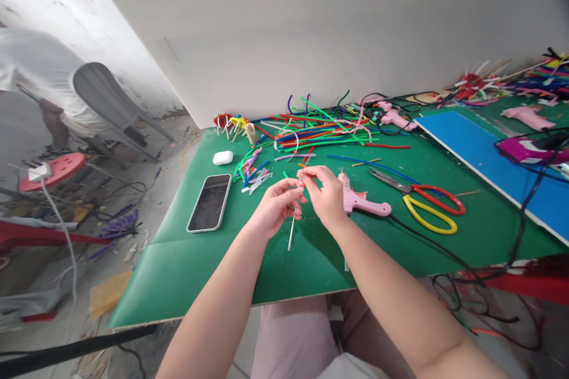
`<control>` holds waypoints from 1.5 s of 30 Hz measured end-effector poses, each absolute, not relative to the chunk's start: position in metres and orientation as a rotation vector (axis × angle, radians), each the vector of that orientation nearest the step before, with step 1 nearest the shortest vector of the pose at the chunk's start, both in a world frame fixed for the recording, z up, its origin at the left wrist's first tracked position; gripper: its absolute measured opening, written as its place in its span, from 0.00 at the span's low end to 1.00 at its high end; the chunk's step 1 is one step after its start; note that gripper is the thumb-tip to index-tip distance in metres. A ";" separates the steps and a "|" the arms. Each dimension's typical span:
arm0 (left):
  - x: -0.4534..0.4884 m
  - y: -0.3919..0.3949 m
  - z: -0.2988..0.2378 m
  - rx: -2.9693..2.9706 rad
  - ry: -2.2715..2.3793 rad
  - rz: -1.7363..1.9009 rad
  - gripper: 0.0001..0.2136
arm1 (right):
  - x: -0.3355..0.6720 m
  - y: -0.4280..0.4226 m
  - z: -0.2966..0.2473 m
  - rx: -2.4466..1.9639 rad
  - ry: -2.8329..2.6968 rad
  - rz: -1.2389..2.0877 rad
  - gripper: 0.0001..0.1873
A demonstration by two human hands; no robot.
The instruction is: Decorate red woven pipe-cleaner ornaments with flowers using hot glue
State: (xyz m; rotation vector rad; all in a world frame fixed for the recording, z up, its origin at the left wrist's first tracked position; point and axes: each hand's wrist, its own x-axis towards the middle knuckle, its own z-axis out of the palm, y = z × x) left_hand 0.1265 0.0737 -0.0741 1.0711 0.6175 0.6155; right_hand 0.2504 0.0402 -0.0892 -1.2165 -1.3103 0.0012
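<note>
My left hand (276,207) is closed, its thumb and fingers pinching a thin white stem (291,234) that slants down toward the table's front edge. My right hand (325,192) pinches the upper end of the same stem, with the fingertips of both hands almost meeting. Whatever sits right between those fingertips is too small to make out. A pink glue gun (368,205) lies just right of my right hand. Beyond my hands is a heap of coloured pipe cleaners (324,133), with short cut pieces (255,174) nearer on the left.
Scissors with red and yellow handles (429,207) lie open on the green table (169,278). A phone (210,202) and a white earbud case (223,157) are at the left. Black cables (518,237) hang at the right by a blue board (484,160). Another person sits far left.
</note>
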 end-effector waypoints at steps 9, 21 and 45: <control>0.127 0.073 -0.075 1.107 0.649 0.622 0.13 | 0.250 0.041 -0.090 -1.228 -1.298 0.023 0.03; 0.132 0.070 -0.081 1.439 0.959 0.852 0.10 | 0.252 0.044 -0.095 -1.256 -1.488 -0.082 0.05; 0.131 0.067 -0.081 2.121 1.303 0.795 0.11 | 0.251 0.049 -0.105 -1.368 -1.565 -0.128 0.07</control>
